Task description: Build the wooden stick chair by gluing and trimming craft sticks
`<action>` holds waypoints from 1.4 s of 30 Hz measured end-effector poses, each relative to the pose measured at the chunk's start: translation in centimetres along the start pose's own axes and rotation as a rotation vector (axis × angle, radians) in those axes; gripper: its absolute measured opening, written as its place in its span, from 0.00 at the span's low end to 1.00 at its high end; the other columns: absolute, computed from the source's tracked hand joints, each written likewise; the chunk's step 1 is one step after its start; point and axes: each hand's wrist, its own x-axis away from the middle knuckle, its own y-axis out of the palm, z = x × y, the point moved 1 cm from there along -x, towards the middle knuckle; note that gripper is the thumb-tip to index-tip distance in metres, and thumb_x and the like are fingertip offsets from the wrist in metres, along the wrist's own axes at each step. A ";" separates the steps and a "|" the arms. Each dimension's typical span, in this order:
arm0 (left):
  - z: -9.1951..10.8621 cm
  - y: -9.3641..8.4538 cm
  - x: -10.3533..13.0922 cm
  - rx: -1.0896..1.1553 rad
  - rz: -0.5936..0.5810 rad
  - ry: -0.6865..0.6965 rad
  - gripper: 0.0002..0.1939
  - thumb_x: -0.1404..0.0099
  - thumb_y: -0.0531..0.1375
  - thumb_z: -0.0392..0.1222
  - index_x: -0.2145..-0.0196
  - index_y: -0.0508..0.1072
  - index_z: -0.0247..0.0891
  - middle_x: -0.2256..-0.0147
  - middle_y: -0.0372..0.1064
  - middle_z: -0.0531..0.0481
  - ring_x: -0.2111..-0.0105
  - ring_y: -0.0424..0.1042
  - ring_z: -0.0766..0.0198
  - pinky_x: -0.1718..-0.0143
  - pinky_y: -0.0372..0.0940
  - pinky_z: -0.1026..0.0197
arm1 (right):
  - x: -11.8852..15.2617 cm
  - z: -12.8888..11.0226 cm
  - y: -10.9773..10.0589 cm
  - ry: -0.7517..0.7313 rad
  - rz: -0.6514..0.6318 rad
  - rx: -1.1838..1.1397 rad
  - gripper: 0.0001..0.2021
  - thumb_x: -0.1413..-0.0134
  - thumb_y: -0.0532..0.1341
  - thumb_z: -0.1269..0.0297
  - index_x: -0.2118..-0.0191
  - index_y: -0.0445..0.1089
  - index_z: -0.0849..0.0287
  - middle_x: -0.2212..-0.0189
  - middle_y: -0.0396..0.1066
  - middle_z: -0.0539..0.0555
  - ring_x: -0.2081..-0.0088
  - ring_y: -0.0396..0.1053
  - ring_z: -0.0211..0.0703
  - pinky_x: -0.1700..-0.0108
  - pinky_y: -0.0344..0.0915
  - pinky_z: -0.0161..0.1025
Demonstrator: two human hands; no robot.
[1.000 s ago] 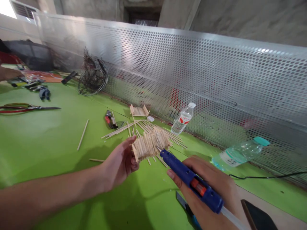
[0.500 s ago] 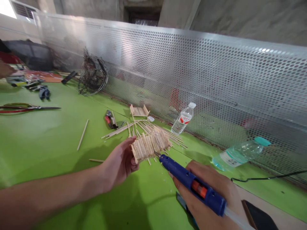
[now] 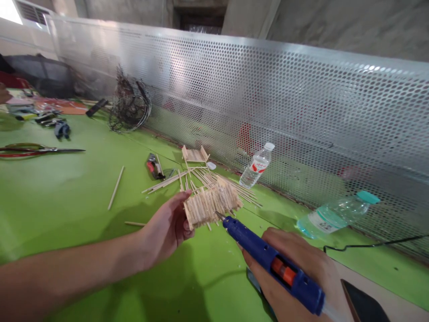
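My left hand [image 3: 170,228] grips the left end of a small panel of joined wooden sticks [image 3: 209,205], thumb on its upper edge and fingers beneath. My right hand [image 3: 295,268] is wrapped round a blue glue gun [image 3: 268,259] with a red-orange part showing in its side and a clear stick at its rear. The gun's metal tip is at the lower edge of the panel, near its middle. Behind the panel, loose thin wooden sticks [image 3: 248,194] lie spread on the green table [image 3: 83,188], and a small stick frame [image 3: 195,155] stands beyond them.
Red-handled pliers [image 3: 154,166] lie left of the sticks. A clear bottle [image 3: 257,165] and a green-capped bottle [image 3: 335,217] are near the perforated metal screen [image 3: 284,98]. Long scissors [image 3: 43,150], a wire bundle [image 3: 130,105] and a phone [image 3: 363,304] are further out. Another person's hand [image 3: 4,94] is far left.
The glue gun and my right hand have shifted slightly right and down at the rear, with the tip still by the panel. At the far left, the other person's hand has drawn back.
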 end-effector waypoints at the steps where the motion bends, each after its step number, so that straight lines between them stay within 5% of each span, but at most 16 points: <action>1: 0.0 0.0 0.0 -0.001 0.003 -0.002 0.16 0.31 0.58 0.50 0.52 0.69 0.38 0.69 0.69 0.50 0.78 0.62 0.72 0.76 0.64 0.68 | 0.0 0.0 0.0 -0.009 -0.020 0.009 0.10 0.47 0.59 0.64 0.76 0.57 0.52 0.78 0.65 0.49 0.73 0.65 0.46 0.70 0.60 0.42; 5: 0.1 -0.1 0.0 0.002 0.022 -0.016 0.17 0.32 0.59 0.50 0.50 0.68 0.38 0.68 0.69 0.49 0.77 0.63 0.72 0.76 0.64 0.68 | 0.1 -0.1 0.1 -0.009 -0.048 0.013 0.12 0.46 0.59 0.64 0.77 0.55 0.52 0.79 0.63 0.49 0.74 0.64 0.45 0.71 0.59 0.41; 10: 0.1 0.0 0.0 0.024 0.015 -0.004 0.16 0.32 0.59 0.50 0.53 0.68 0.38 0.70 0.68 0.51 0.78 0.62 0.72 0.76 0.64 0.67 | -0.2 -0.3 -0.1 0.024 0.158 -0.055 0.14 0.43 0.59 0.61 0.78 0.58 0.51 0.81 0.62 0.48 0.77 0.62 0.43 0.73 0.58 0.41; 21: -0.3 -0.4 -0.3 0.015 0.004 0.010 0.13 0.31 0.58 0.49 0.54 0.69 0.38 0.69 0.68 0.51 0.78 0.62 0.74 0.77 0.64 0.68 | -0.8 -2.0 0.1 0.045 0.196 -0.219 0.13 0.39 0.59 0.54 0.74 0.65 0.50 0.81 0.64 0.48 0.79 0.61 0.42 0.76 0.58 0.40; 28: 0.0 0.2 -0.2 0.003 0.028 -0.002 0.13 0.32 0.59 0.50 0.56 0.69 0.38 0.71 0.67 0.53 0.80 0.60 0.74 0.78 0.63 0.69 | -0.8 -0.6 0.4 0.000 -0.058 -0.055 0.19 0.43 0.63 0.58 0.80 0.55 0.53 0.83 0.60 0.46 0.79 0.59 0.40 0.66 0.64 0.42; 33: 0.3 0.5 0.0 -0.005 0.039 -0.008 0.14 0.31 0.58 0.50 0.56 0.69 0.37 0.72 0.65 0.54 0.80 0.59 0.74 0.77 0.63 0.69 | 0.0 -0.4 0.5 -0.032 0.117 -0.007 0.10 0.46 0.58 0.67 0.76 0.58 0.52 0.80 0.63 0.48 0.76 0.63 0.43 0.62 0.63 0.45; 38: 0.5 0.6 0.2 -0.008 0.057 -0.011 0.13 0.29 0.55 0.49 0.55 0.69 0.37 0.74 0.63 0.55 0.80 0.59 0.74 0.77 0.63 0.70 | -0.4 0.6 0.4 -0.111 -0.065 0.098 0.11 0.54 0.60 0.71 0.77 0.57 0.54 0.81 0.61 0.45 0.77 0.60 0.38 0.62 0.61 0.43; 42: 0.5 0.6 0.1 -0.013 0.055 -0.004 0.14 0.30 0.56 0.49 0.55 0.69 0.36 0.73 0.63 0.54 0.80 0.58 0.74 0.77 0.62 0.69 | -1.1 1.0 0.1 -0.095 -0.043 0.128 0.11 0.48 0.62 0.66 0.77 0.61 0.54 0.80 0.62 0.45 0.76 0.63 0.39 0.64 0.60 0.41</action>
